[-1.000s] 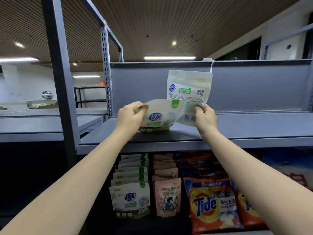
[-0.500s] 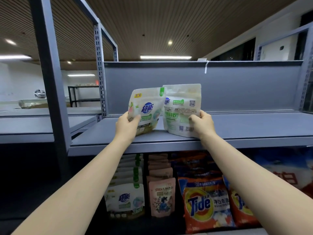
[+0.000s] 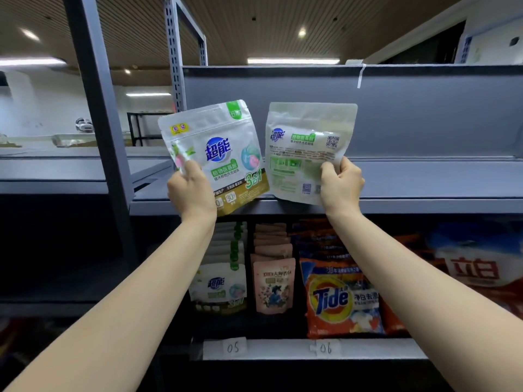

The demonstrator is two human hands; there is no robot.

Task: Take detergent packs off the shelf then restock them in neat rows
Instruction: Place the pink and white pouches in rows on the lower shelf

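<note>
My left hand [image 3: 190, 191] grips the lower left corner of a white and green detergent pack [image 3: 219, 154], front side toward me, tilted slightly left. In my right hand [image 3: 341, 185] is a second pack [image 3: 307, 148] of the same kind, held by its lower right corner with its printed back facing me. Both packs are upright, side by side, lifted in front of the grey upper shelf [image 3: 410, 179], their bottom corners overlapping its front edge. On the shelf below stands a row of matching packs [image 3: 219, 284].
The lower shelf also holds pink pouches [image 3: 273, 284], orange Tide bags [image 3: 341, 301] and a red and white bag [image 3: 475, 275] at the right. Labels 05 [image 3: 232, 348] and 06 [image 3: 325, 348] mark its front edge. A grey upright post [image 3: 96, 108] stands left.
Both hands have raised the packs off the upper shelf and drawn them toward me. The left pack went from lying flat to upright, front side facing me.
</note>
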